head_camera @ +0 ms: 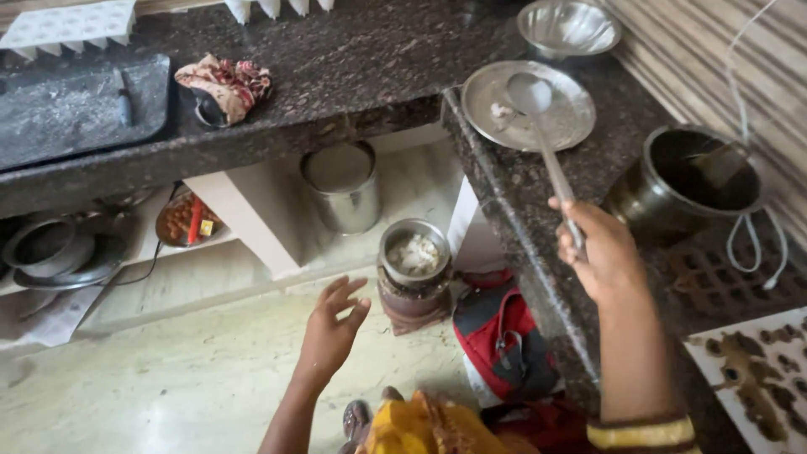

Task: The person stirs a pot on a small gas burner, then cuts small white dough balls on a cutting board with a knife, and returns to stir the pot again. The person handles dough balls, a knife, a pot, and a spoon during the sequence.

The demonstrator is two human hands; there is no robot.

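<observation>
The right hand (601, 252) has its grip closed around the handle of a long steel ladle (546, 143), whose bowl rests on a round steel plate (561, 118) on the dark speckled worktop (361, 59). Just beside the plate stand a steel bowl (568, 27) and a dark pot (693, 181). The left hand (332, 328) hangs empty with fingers spread above the floor (168, 378), near a steel container (414, 252) of white bits. A red bag (500, 336) lies beside it.

Home kitchen — granite counter (353, 59), steel vessels
</observation>
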